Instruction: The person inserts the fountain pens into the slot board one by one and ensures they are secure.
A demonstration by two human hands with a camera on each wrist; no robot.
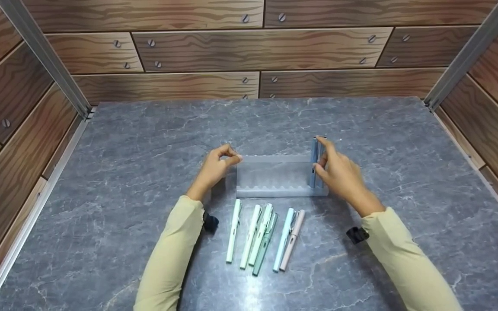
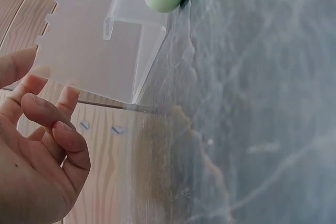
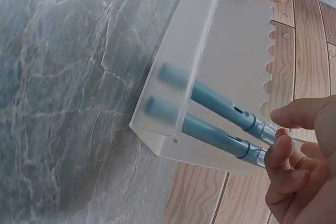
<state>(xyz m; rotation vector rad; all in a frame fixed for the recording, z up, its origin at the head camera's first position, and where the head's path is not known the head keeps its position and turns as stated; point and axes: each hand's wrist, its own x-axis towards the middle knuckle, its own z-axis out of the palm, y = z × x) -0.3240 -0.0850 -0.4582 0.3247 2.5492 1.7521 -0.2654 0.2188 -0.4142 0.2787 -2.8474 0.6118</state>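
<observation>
While the left hand (image 1: 218, 167) pinches the rack (image 1: 272, 175) by its far left corner, right hand (image 1: 339, 175) pinching a blue pen (image 1: 313, 155), wide table (image 1: 145, 142) left and right, rack frosted, notched

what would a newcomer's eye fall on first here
Probably the six loose pens lying on the grey table, in front of the translucent rack. Next, perhaps, two blue pens standing at the rack's right end, the right hand at their caps.
</observation>
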